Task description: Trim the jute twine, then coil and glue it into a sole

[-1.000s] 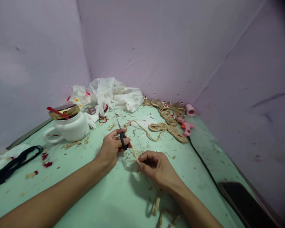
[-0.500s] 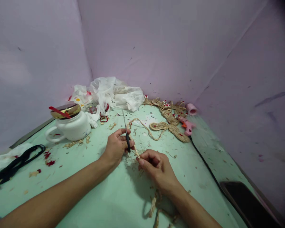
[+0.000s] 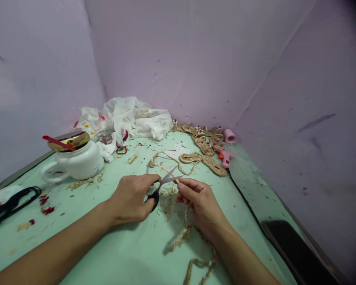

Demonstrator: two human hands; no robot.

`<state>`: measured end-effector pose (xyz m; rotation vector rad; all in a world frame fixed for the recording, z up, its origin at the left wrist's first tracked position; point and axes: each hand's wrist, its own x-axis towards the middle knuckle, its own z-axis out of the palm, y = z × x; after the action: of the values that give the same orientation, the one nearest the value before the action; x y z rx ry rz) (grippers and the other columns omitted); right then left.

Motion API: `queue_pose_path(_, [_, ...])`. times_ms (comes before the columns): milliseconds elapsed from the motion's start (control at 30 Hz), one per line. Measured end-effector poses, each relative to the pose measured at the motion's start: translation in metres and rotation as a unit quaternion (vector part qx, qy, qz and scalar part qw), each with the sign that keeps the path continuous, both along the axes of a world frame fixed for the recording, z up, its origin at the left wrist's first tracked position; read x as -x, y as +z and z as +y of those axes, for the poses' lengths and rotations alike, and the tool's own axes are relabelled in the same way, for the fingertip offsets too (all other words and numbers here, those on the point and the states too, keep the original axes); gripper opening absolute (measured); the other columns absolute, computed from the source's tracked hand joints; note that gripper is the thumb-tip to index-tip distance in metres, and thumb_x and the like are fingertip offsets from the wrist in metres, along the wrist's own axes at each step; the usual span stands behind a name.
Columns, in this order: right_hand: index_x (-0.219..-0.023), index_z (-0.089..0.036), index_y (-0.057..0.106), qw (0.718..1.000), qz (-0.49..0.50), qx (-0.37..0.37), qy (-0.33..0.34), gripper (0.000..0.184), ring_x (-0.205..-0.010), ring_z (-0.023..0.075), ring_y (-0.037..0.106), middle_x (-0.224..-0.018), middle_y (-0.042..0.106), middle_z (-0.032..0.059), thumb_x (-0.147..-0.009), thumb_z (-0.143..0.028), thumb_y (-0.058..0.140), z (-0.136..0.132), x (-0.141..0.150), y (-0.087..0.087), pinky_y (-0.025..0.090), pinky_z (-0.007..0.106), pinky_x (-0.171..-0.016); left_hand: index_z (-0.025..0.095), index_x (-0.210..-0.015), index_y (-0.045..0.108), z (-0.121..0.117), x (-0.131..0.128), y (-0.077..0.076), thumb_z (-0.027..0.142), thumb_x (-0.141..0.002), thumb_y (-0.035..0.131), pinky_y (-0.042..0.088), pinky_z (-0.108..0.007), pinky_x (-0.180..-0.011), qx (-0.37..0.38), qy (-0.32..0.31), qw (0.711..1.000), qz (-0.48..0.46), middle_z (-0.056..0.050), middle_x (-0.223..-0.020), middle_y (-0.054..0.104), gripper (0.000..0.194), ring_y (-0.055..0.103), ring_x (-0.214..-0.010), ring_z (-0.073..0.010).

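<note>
My left hand [image 3: 132, 198] grips black-handled scissors [image 3: 165, 179], thumb and finger in the loops. Their blades are spread and point right, the tips close to my right fingers. My right hand [image 3: 200, 200] pinches a braided straw-coloured cord [image 3: 182, 236] near the blade tips. From this hand the cord hangs down toward the table's near side, with a frayed end and a loose loop. Whether the blades touch the cord, I cannot tell. A thin stretch of cord [image 3: 173, 158] lies on the table behind the scissors, leading to a flat coiled cord piece [image 3: 215, 165].
A white mug [image 3: 80, 162] with a gold lid and a red stick stands left. Behind are white plastic bags [image 3: 136, 118]. On the right are a pink glue gun [image 3: 224, 156], a pink roll [image 3: 229, 136] and a dark phone [image 3: 296, 249]. Black cord [image 3: 12, 209] lies far left.
My left hand has turned the scissors from upright to pointing right, with the blades now spread. It no longer holds the cord. My right hand has risen slightly with its cord.
</note>
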<state>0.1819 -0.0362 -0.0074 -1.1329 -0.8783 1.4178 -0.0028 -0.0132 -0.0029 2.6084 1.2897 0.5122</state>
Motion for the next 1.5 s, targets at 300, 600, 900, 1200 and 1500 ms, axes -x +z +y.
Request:
queue_pose_path(300, [-0.073,-0.014,0.071,0.995,-0.095,-0.030,0.011,0.016,-0.050,0.0111,0.050,-0.052,0.058,-0.0012,-0.063,-0.026,0.067,-0.001,0.000,-0.001,0.039,0.024,-0.052,0.018,-0.123,0.042,-0.002,-0.002,-0.007,0.022,-0.072,0.042,0.041,-0.032,-0.060,-0.067,0.003,0.992,0.104,-0.006,-0.085,0.062,0.052,0.059,-0.071,-0.0220])
queue_pose_path(600, [-0.065,-0.014,0.068,0.981,-0.183,-0.060,0.020,0.013,-0.054,0.0123,0.050,-0.054,0.059,0.0002,-0.068,-0.024,0.061,-0.005,0.002,0.003,0.038,0.025,-0.053,0.022,-0.120,0.042,-0.003,-0.001,-0.007,0.012,-0.069,0.040,0.040,-0.029,-0.060,0.003,-0.003,0.994,0.108,-0.005,-0.086,0.064,0.052,0.061,-0.077,-0.0218])
queue_pose_path(900, [-0.062,-0.015,0.067,0.998,-0.064,-0.010,0.003,0.017,-0.052,0.0117,0.051,-0.053,0.056,-0.0016,-0.062,-0.032,0.068,-0.001,0.000,-0.001,0.044,0.028,-0.058,0.024,-0.105,0.054,0.001,0.001,-0.002,0.013,-0.073,0.041,0.039,-0.023,-0.058,0.041,-0.006,0.999,-0.027,0.001,-0.075,0.066,0.037,0.059,-0.064,-0.0142])
queue_pose_path(1200, [-0.062,-0.014,0.069,0.994,-0.059,0.022,0.092,0.023,-0.053,0.0103,0.049,-0.056,0.059,0.0011,-0.060,-0.037,0.069,0.001,-0.007,0.001,0.041,0.026,-0.061,0.026,-0.106,0.056,0.009,0.008,-0.010,0.018,-0.074,0.043,0.041,-0.025,-0.066,-0.014,0.085,0.995,-0.060,0.000,-0.088,0.069,0.036,0.062,-0.076,-0.0170])
queue_pose_path(1500, [-0.066,-0.017,0.067,0.919,-0.373,-0.130,-0.010,0.011,-0.058,0.0150,0.054,-0.063,0.064,0.0025,-0.068,-0.024,0.058,0.004,-0.018,0.003,0.040,0.026,-0.056,0.022,-0.115,0.052,0.007,0.012,0.001,0.018,-0.069,0.046,0.043,-0.035,-0.071,-0.043,0.034,0.997,0.045,-0.007,-0.100,0.066,0.046,0.062,-0.086,-0.0254])
